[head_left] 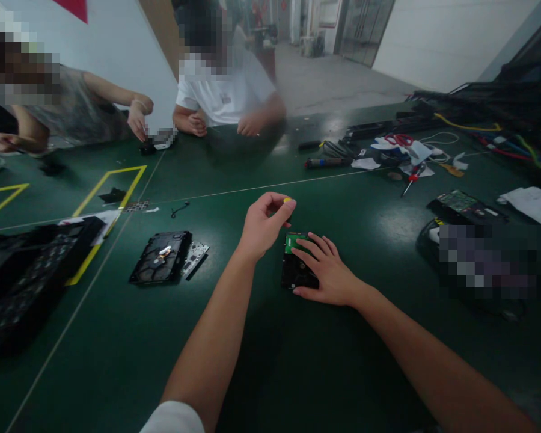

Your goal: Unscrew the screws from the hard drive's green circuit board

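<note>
A hard drive with a black casing and a green circuit board at its far end lies flat on the green table in front of me. My right hand rests on it, fingers spread across the top and thumb at the near edge, covering its right part. Just above the drive's far end, my left hand is closed, with a small yellow piece pinched between thumb and fingers. What the yellow piece is cannot be made out.
Left lie another hard drive, a loose metal plate and a large black chassis. A screwdriver, cables and circuit boards crowd the right. Two people sit across the green table.
</note>
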Demonstrator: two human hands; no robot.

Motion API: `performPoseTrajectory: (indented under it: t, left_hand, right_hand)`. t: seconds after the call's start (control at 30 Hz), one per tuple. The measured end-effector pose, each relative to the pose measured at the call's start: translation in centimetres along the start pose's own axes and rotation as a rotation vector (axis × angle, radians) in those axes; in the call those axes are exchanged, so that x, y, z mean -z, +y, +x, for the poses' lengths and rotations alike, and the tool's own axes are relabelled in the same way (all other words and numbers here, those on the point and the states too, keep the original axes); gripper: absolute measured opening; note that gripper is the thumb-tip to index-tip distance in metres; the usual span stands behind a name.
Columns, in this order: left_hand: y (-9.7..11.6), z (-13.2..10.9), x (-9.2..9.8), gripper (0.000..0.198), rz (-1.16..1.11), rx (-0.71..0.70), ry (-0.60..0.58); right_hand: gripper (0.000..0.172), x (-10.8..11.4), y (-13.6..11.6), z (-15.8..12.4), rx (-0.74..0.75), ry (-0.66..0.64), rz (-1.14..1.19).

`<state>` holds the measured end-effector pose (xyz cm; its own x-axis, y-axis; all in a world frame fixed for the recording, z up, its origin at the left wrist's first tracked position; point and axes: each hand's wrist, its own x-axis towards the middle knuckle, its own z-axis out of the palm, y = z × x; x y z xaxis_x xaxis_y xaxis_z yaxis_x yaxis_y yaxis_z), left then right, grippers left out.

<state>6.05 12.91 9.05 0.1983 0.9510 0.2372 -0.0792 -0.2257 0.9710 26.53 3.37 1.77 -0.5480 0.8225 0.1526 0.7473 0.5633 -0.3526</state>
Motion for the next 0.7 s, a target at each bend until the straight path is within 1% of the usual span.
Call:
performPoseTrajectory:
  t: [0.1, 0.17, 0.23, 0.33, 0.4, 0.6, 0.7]
  left_hand:
    - [-0.27, 0.02, -0.09, 0.034, 0.023, 0.003, 0.065]
    - [-0.26, 0.0, -0.16, 0.035, 0.01, 0.006, 0.07]
    - [-0.05, -0.06, -0.18, 0.031, -0.018, 0.008, 0.017]
    - [0.41, -0.19, -0.14, 0.026, -0.06, 0.021, -0.098]
    - [0.6, -0.24, -0.1, 0.027, -0.071, 0.032, -0.134]
    - [0.34, -0.11, 0.11, 0.029, -0.09, 0.067, -0.103]
    - [0.25, -0.03, 0.17, 0.03, -0.124, 0.088, -0.109]
  right_hand:
    - [0.095, 0.08, -0.06, 0.03, -0.004, -0.011, 0.001]
    - [0.094, 0.08, -0.1, 0.05, -0.007, -0.007, -0.003]
    - [0.094, 0.06, -0.11, 0.06, -0.006, -0.006, -0.008]
    - [0.094, 0.03, -0.08, 0.04, -0.001, -0.006, -0.011]
    - [0.094, 0.0, -0.05, 0.0, 0.001, 0.002, -0.008]
    - [0.093, -0.03, -0.12, -0.02, -0.004, 0.004, -0.01]
    - [0.094, 0.02, -0.16, 0.03, -0.007, -0.006, -0.019]
